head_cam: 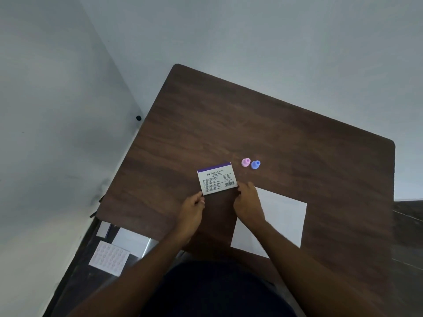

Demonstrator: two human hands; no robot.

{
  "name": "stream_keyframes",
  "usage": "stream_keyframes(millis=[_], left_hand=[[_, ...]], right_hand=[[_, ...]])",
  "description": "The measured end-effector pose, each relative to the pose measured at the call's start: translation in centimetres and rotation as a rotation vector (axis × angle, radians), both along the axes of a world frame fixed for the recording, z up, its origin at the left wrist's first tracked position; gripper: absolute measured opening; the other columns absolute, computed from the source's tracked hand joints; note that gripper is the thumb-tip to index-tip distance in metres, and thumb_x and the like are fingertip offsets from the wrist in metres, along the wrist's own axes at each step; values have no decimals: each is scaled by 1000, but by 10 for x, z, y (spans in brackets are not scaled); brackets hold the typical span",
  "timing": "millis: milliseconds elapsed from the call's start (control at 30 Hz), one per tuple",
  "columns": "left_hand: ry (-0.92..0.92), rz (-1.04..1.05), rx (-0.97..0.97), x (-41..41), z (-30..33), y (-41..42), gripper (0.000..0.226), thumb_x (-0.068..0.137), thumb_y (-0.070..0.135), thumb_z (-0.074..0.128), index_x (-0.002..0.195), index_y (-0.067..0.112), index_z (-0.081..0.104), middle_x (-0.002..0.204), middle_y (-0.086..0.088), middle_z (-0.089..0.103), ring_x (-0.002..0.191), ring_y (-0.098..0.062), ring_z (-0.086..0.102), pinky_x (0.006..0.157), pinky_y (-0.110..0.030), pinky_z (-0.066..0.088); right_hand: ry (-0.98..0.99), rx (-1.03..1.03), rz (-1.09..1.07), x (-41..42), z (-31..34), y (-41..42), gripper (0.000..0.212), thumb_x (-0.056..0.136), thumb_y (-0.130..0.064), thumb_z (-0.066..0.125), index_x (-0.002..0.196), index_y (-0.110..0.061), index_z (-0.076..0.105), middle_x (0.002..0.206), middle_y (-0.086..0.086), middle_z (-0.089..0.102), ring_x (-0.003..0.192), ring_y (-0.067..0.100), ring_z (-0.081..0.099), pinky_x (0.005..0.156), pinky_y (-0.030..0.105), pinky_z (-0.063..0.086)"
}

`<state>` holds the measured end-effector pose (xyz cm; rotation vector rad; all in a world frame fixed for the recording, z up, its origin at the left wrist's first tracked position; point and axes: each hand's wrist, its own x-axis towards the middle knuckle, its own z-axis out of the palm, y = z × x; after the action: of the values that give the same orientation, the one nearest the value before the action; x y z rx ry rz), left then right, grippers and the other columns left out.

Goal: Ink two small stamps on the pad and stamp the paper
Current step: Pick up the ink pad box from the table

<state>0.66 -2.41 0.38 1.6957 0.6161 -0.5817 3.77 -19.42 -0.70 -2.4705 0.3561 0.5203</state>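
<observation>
— Stamp pad point(217, 178), where does it sit?

— Just below the middle of the frame, on the dark wooden table point(297, 138). It is a flat white box with a purple strip along its upper edge and printed text on the face turned up. Its lid looks closed.

— And the hands?

— Both are at its lower edge. The left hand point(191, 212) pinches the lower left corner between thumb and curled fingers. The right hand point(248, 203) has its fingers bent in at the lower right corner, touching the box; how firmly they grip there I cannot tell.

— The two small stamps?

— Right of the pad and a little above it: a pink stamp point(246, 162) and a blue stamp point(255, 164), upright, just beside each other, perhaps touching. Neither hand is near them.

— The paper?

— A white sheet point(283, 216) lies lower right of the pad, turned at an angle, with the right forearm crossing over its left part. Its visible surface shows no marks.

— Anything else?

— At the lower left of the frame, off the table edge, a white tray with rows of round pale shapes point(109, 257) and some other white packaging beside it, too dim to identify.
</observation>
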Motion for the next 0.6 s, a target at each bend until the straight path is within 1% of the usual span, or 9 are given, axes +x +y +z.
stream_keyframes(millis=[133, 233, 300, 367, 467, 533, 600], left_hand=[[14, 2, 14, 1, 1, -2, 41, 96, 14, 48, 137, 17, 48, 118, 5, 57, 103, -6, 55, 90, -27, 47], [21, 32, 1, 2, 4, 0, 39, 96, 16, 48, 135, 19, 50, 119, 4, 58, 106, -9, 56, 94, -34, 49], [7, 48, -4, 3, 8, 2, 37, 97, 18, 47, 133, 20, 51, 115, 5, 61, 100, -10, 59, 92, -35, 50], [-15, 44, -3, 5, 13, 5, 35, 98, 20, 46, 133, 19, 52, 114, 5, 63, 94, -8, 60, 88, -32, 50], [-64, 25, 3, 8, 20, 9, 33, 99, 27, 44, 129, 21, 55, 114, 3, 63, 88, -6, 60, 81, -28, 49], [-99, 17, 6, 12, 25, 11, 31, 100, 32, 41, 122, 22, 60, 110, 2, 64, 83, -7, 60, 79, -29, 49], [-117, 10, 10, 18, 29, 14, 30, 100, 35, 40, 114, 22, 63, 108, 1, 63, 80, -8, 58, 79, -29, 49]], right_hand=[[20, -1, 0, 2, -1, -3, 37, 91, -6, 47, 127, -11, 51, 133, 11, 51, 121, 24, 49, 104, 39, 44], [12, 0, 15, 4, 0, -6, 39, 89, -1, 49, 126, -11, 51, 132, 11, 52, 120, 25, 51, 103, 38, 45], [-19, -2, 26, 4, 4, -8, 39, 89, 0, 49, 126, -11, 53, 131, 12, 53, 119, 25, 51, 102, 37, 45], [-76, 13, 38, 4, 9, -11, 36, 90, 0, 47, 124, -9, 54, 129, 12, 55, 119, 26, 52, 102, 37, 44], [-135, 94, 21, 4, 18, -12, 33, 96, -10, 43, 127, -9, 53, 132, 11, 55, 123, 23, 50, 106, 36, 41], [-170, 182, -31, 7, 25, -10, 30, 97, -20, 45, 125, -14, 55, 128, 6, 57, 116, 14, 52, 99, 29, 44], [-193, 264, -74, 13, 33, -8, 28, 96, -31, 47, 119, -19, 58, 122, 1, 59, 112, 10, 53, 95, 28, 45]])
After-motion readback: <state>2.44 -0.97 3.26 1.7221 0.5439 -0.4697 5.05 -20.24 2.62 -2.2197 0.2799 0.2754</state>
